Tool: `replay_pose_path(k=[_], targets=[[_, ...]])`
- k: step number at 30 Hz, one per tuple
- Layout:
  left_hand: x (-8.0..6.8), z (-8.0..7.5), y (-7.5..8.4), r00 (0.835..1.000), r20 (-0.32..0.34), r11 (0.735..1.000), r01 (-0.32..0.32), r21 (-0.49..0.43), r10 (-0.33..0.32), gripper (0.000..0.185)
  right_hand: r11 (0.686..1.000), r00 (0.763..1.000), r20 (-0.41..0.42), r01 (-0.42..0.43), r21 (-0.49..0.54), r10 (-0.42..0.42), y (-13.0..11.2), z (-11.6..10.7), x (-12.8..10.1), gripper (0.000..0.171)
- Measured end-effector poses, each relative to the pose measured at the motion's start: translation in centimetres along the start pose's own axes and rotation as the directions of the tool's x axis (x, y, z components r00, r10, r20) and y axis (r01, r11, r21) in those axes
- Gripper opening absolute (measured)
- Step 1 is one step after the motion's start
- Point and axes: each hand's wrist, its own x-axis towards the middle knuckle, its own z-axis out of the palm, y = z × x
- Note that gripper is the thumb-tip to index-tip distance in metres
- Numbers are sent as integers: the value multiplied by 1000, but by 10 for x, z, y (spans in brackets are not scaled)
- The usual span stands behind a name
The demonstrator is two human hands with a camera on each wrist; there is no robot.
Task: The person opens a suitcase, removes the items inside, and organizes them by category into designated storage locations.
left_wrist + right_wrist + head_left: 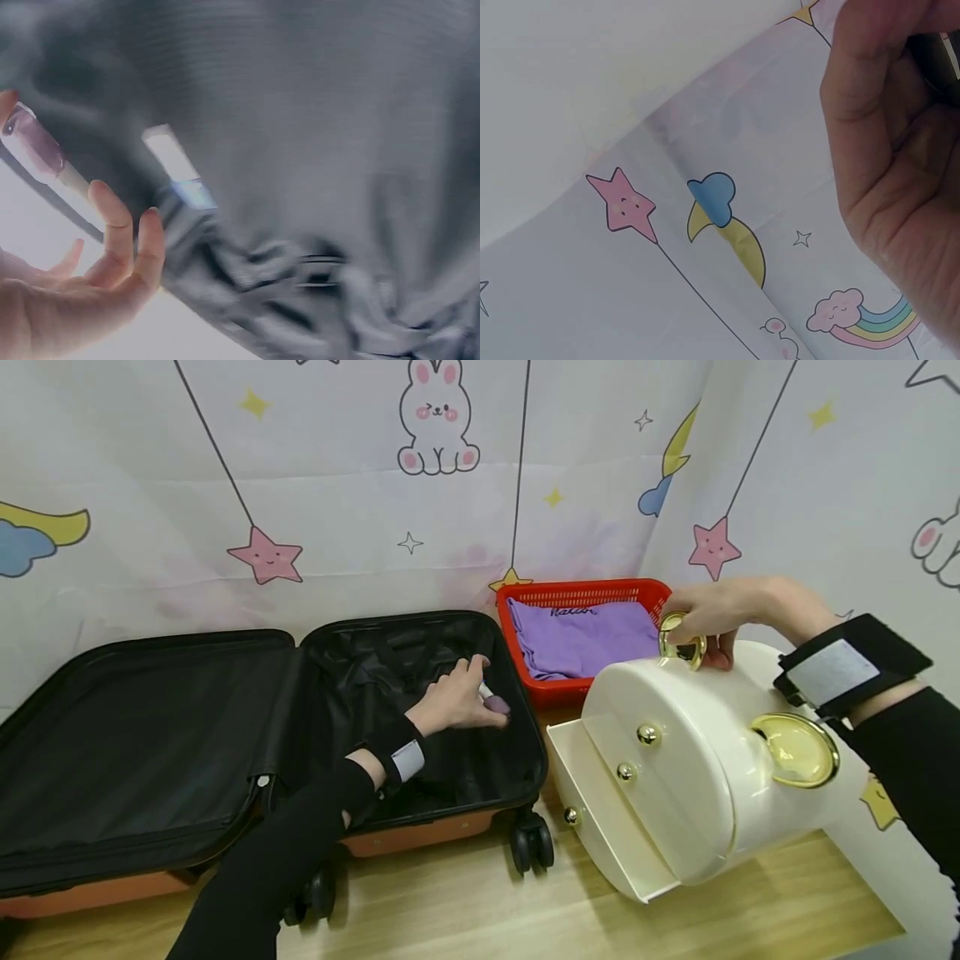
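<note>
My left hand is over the right half of an open black-lined suitcase. Its thumb and fingers pinch a small purple nail polish bottle with a long white cap. Lower in the suitcase, a blurred second bottle with a white cap and a bluish body lies on the dark lining in the left wrist view. My right hand grips the gold handle of a cream rounded drawer box. The box stands tilted, and its lowest drawer is pulled out.
Behind the box, a red basket holds a folded purple cloth. The suitcase's other half lies open on the left. Wheels stick out over the wooden table. A patterned cloth hangs behind.
</note>
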Motion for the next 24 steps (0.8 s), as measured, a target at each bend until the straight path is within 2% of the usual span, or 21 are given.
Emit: replay_pose_path(k=[4, 8, 11, 14, 16, 19, 21, 24], targets=[[-11, -21, 31, 998, -42, 991, -55, -125, 50, 92, 1000, 1000, 0, -3, 1, 3, 0, 0, -1, 12], [-29, -29, 67, 988, -57, 977, -153, -146, 146, 91, 1000, 1000, -7, 3, -9, -3, 0, 1, -2, 12], [-46, -23, 92, 976, -54, 973, -217, -76, 213, 87, 1000, 1000, -17, 13, -15, -13, 0, 1, -2, 12], [-63, -10, 113, 958, -39, 955, -279, 99, 283, 78, 1000, 1000, -15, 9, -12, -9, 0, 2, -2, 11], [-74, 1, 124, 944, -29, 914, -311, 259, 329, 72, 1000, 1000, -12, 4, -12, -4, 0, 2, -2, 11], [-85, 16, 135, 930, 3, 827, -329, 456, 368, 68, 1000, 1000, -9, 1, -13, -1, -1, 1, -2, 11], [-90, 24, 140, 927, 33, 768, -329, 550, 373, 67, 1000, 1000, -10, 3, -12, -3, -2, 1, -2, 12], [-92, 32, 145, 929, 94, 707, -336, 622, 359, 61, 1000, 1000, -11, 4, -11, -4, -3, 1, -2, 12]])
